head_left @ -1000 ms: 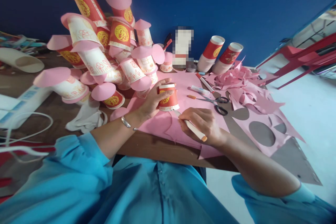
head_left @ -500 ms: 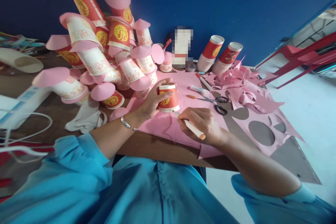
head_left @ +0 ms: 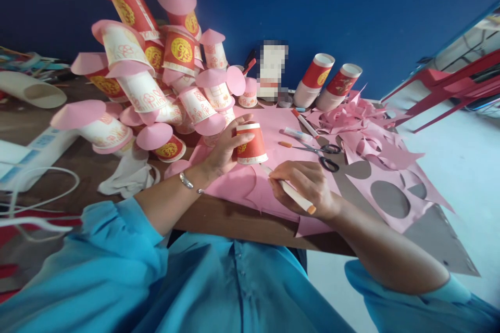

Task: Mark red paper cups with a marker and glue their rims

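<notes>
Okay, we have our left hand (head_left: pixel 230 146) curled around the red paper cup (head_left: pixel 256 150) over the pink paper (head_left: pixel 230 186), our right hand (head_left: pixel 304 184) gripping the orange-ended marker (head_left: pixel 295 196) near the cup's rim, and that cup looks light, easily dented, best cradled by its sidewall.

Dark blue wall (head_left: pixel 375 15) straight ahead of me, fading near black at upper left, small pale specks on it. Brown surface (head_left: pixel 238 218) in front of me, wood-look, far side near the wall. Pale floor (head_left: pixel 469 166) to my right, bluish, brightest area I see. Red furniture (head_left: pixel 437 80) stands there, bars and legs; I can't tell stool from chair. Behind it, wiry clutter (head_left: pixel 466 47), too blurred for me.
</notes>
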